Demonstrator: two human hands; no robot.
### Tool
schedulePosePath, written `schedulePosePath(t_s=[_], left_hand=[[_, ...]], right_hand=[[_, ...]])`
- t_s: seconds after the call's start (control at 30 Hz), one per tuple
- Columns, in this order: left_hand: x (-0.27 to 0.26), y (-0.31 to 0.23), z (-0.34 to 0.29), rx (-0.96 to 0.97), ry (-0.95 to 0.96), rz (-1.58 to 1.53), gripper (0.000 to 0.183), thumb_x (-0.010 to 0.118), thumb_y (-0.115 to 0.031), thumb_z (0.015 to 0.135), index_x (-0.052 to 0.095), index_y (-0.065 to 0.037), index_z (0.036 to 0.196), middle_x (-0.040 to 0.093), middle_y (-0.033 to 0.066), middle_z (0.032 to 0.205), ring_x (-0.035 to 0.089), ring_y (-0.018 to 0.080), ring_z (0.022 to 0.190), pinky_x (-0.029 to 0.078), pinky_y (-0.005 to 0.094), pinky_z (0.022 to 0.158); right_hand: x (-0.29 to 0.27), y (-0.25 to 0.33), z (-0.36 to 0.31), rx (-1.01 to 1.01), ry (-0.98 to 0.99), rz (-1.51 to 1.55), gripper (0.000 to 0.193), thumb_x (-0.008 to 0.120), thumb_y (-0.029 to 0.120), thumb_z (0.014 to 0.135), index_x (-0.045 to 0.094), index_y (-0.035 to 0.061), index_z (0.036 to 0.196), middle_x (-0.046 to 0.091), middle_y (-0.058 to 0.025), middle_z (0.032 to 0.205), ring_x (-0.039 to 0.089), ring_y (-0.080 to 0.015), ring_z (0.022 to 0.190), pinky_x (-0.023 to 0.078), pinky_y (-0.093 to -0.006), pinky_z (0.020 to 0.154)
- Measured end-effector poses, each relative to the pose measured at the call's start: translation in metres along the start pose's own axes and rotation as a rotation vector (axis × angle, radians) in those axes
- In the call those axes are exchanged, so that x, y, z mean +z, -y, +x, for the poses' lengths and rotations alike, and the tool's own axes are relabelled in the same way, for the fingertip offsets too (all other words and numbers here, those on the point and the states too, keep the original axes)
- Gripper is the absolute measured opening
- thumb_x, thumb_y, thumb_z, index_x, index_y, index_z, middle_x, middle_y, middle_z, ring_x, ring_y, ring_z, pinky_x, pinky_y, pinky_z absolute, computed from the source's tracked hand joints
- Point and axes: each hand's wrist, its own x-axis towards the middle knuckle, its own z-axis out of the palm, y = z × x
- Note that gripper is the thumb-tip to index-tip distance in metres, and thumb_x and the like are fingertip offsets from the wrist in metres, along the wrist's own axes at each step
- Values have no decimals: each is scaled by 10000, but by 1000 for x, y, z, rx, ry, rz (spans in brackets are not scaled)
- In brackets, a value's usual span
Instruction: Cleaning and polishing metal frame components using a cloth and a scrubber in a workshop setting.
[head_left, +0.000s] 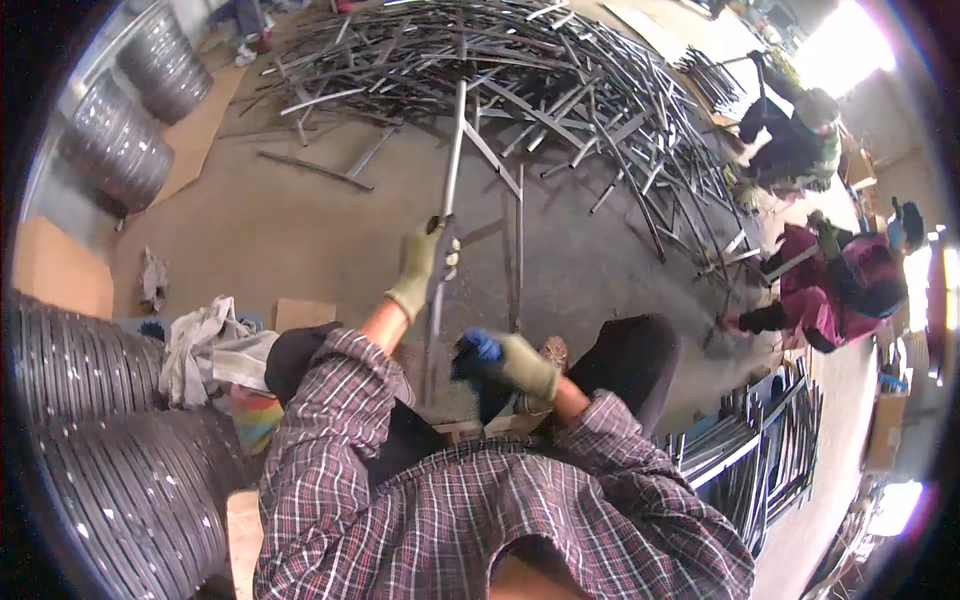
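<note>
1. A grey concrete floor [330, 230] spreads through a workshop, bearing a broad, tangled pile of dark grey metal frames [540, 105], the landmark here. They overlap at all angles, which suggests they were heaped loosely rather than stacked.

2. On the person's side of the pile is a long, silvery-grey metal frame [453, 165] with a slanting crosspiece and a second, darker leg. Its far end overlaps the pile in view; whether they touch, I cannot tell.

3. The left hand [430, 268], in a beige glove with dark fingers, is clamped around the frame's long tube. Gripping partway along probably steadies its length.

4. The right hand [527, 368], in a beige glove, is farther from the pile than the left, beside the tube's near part. A blue patch [482, 347] shows at its fingers, perhaps cloth or glove coating; I cannot tell whether the fingers are closed on anything.

5. Left of the pile stand dark, ribbed, round stacks [115, 145], perhaps stacked to save floor space.

6. Right of the pile, a co-worker in maroon clothing [840, 285] holds a grey metal bar [790, 264]; another in dark clothing [795, 145] bends close to its edge.
</note>
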Motion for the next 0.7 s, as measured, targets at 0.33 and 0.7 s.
schedulePosePath(t_s=[0.33, 0.7], left_hand=[[-33, -73, -49, 200, 298, 326, 274, 584, -209, 950, 558, -54, 1175, 488, -11, 649, 450, 58, 489, 337, 204, 395], [-46, -109, -40, 523, 24, 895, 168, 662, -1, 815, 647, 14, 982, 577, -48, 791, 510, 28, 734, 445, 208, 653]], right_hand=[[-299, -20, 1, 39, -1125, 399, 198, 675, 204, 852, 672, 36, 957, 605, -39, 687, 552, -167, 532, 453, -305, 495], [-325, -123, 87, 53, -921, 612, 85, 603, 156, 865, 582, 82, 904, 547, -38, 685, 583, -200, 570, 514, -349, 539]])
